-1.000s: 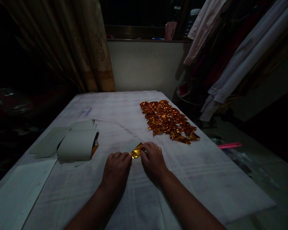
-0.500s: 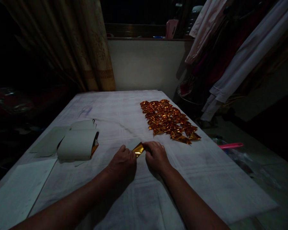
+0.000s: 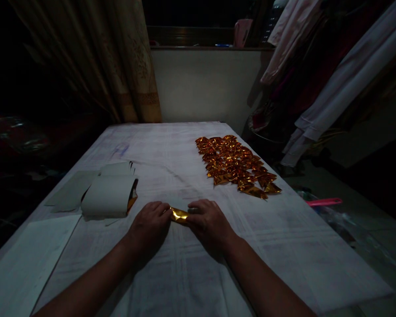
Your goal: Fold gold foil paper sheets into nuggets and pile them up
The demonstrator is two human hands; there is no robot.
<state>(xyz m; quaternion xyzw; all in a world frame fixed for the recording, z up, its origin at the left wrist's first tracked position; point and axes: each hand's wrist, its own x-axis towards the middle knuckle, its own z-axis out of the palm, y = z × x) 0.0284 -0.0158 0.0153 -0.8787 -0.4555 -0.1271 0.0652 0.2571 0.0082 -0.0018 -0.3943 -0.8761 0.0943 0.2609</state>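
Observation:
A small piece of gold foil paper [image 3: 179, 215] lies on the white cloth-covered table [image 3: 171, 149], folded into a narrow strip. My left hand [image 3: 151, 225] pinches its left end with curled fingers. My right hand [image 3: 207, 222] presses down on its right end, fingers closed over it. Both hands rest on the table near its front middle. A pile of several folded gold foil pieces [image 3: 237, 166] lies at the right, beyond my right hand.
A stack of grey-white sheets [image 3: 107, 196] with gold foil showing at its edge sits left of my hands. A larger white sheet [image 3: 29, 259] lies at the front left. A curtain [image 3: 112, 61] hangs behind, clothes [image 3: 320, 79] at the right.
The foil piece has been folded flatter and now lies level between my hands. Both hands have shifted slightly left and towards me.

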